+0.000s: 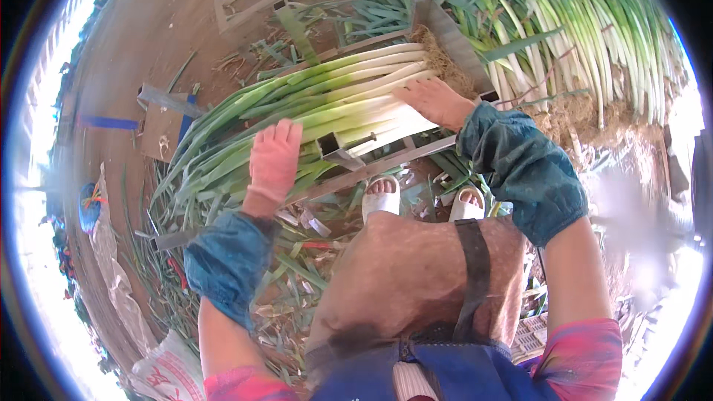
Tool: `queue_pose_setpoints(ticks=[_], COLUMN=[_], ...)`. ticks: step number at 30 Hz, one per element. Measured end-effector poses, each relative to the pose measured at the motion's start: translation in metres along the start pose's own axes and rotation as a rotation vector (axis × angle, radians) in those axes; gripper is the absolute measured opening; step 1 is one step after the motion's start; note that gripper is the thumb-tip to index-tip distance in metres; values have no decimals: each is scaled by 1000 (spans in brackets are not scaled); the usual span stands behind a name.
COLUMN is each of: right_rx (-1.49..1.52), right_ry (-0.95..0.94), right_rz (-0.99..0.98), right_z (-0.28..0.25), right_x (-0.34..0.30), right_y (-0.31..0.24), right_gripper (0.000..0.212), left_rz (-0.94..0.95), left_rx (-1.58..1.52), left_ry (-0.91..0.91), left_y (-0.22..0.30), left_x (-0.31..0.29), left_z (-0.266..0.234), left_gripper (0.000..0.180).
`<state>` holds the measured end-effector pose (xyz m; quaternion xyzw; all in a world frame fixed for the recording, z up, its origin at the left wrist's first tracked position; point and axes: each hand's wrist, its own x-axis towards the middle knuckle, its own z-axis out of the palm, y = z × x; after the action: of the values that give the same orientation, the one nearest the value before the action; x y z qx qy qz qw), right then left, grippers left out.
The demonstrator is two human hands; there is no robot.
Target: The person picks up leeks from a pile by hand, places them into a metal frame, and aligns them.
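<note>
"Where are my green onions (338, 89)?"

"Lying along your squared metal frame (451, 41), smooth white stems (390, 68) and wiry roots (440, 53) rightward, ribbon-like leaves (215, 137) leftward."

"My hands?"

"Your left hand (275, 154) lies over the leaves, fingers side by side; your right hand (436, 102) is on the stems, fingers loosely spread."
</note>
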<state>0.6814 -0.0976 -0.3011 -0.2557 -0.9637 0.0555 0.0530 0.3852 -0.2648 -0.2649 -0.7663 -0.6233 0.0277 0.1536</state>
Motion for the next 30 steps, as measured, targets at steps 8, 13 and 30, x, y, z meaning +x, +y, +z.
queue_pose_setpoints(ticks=[8, 13, 30], right_rx=[-163, -72, -363], right_ry=[165, 18, 78], right_rz=[-85, 36, 198], right_z=[-29, -51, 22], right_x=[0, 3, -51], right_y=[3, 11, -3], right_gripper=[14, 19, 43], left_rz=[-150, -134, -366], left_rx=[-19, -60, -185], left_ry=[8, -183, -418], left_y=[3, -20, 52], left_x=[6, 32, -8], left_z=[18, -15, 7], left_gripper=[35, 13, 86])
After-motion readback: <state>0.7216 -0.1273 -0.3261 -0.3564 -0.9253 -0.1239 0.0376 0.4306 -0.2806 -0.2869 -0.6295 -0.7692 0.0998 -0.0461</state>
